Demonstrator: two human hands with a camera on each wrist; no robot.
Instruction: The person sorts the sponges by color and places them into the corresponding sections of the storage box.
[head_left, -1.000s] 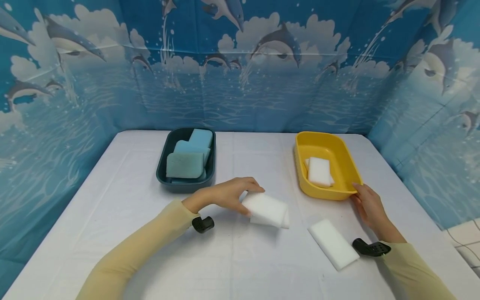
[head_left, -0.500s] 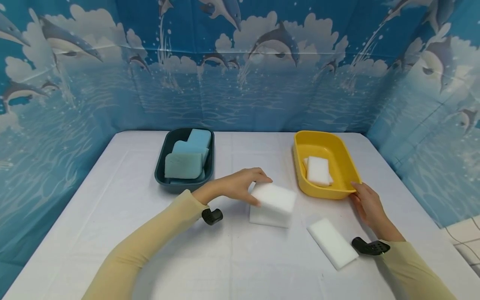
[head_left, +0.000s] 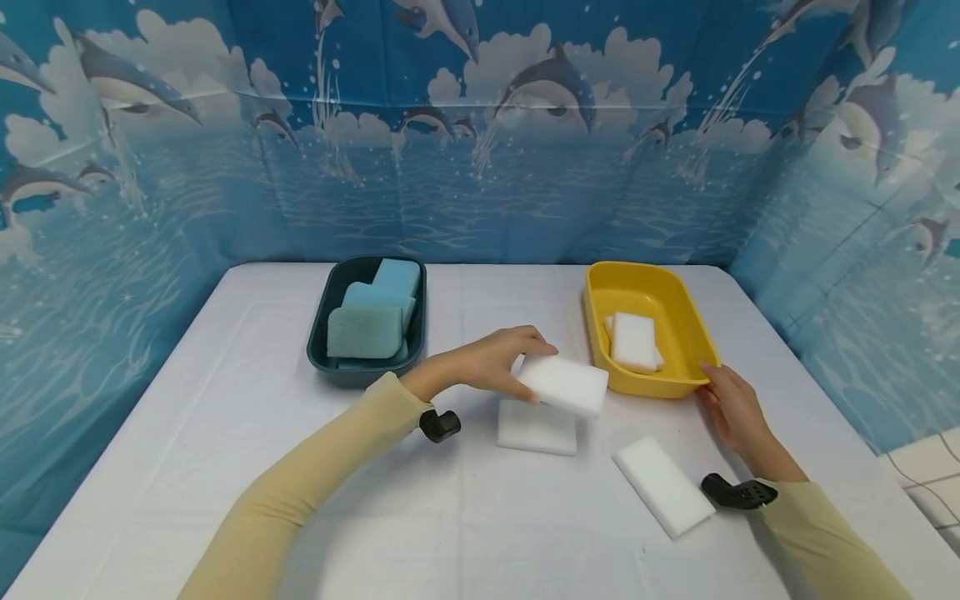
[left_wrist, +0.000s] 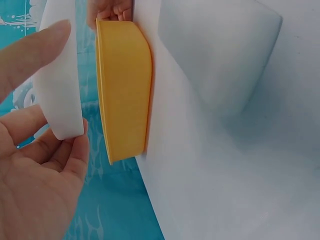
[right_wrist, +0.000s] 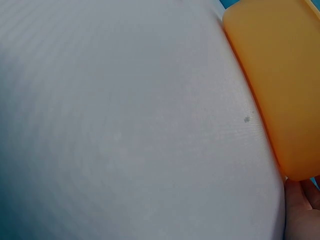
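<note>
My left hand (head_left: pixel 504 362) grips a white sponge (head_left: pixel 566 385) by its left end, thumb and fingers on opposite sides, raised above the table. Beneath it, another white sponge (head_left: pixel 537 427) lies flat. In the left wrist view the held sponge (left_wrist: pixel 62 85) stands between the thumb and curled fingers. At the near right corner of a yellow plastic tub (head_left: pixel 678 321), my right hand (head_left: pixel 738 412) holds the rim. Inside that tub lie white sponges (head_left: pixel 633 342), partly overlapping. The right wrist view shows the tub's outer wall (right_wrist: pixel 280 85) with only part of the hand.
A third loose white sponge (head_left: pixel 663 486) lies slanted near my right forearm. To the left stands a dark teal tub (head_left: pixel 367 377) with several blue-green sponges (head_left: pixel 366 332). A dolphin-print curtain (head_left: pixel 480 183) rises behind the white-covered table (head_left: pixel 420 533).
My left hand has lifted the white sponge and carried it right, toward the yellow tub, uncovering the sponge beneath. The right hand keeps its place on the tub.
</note>
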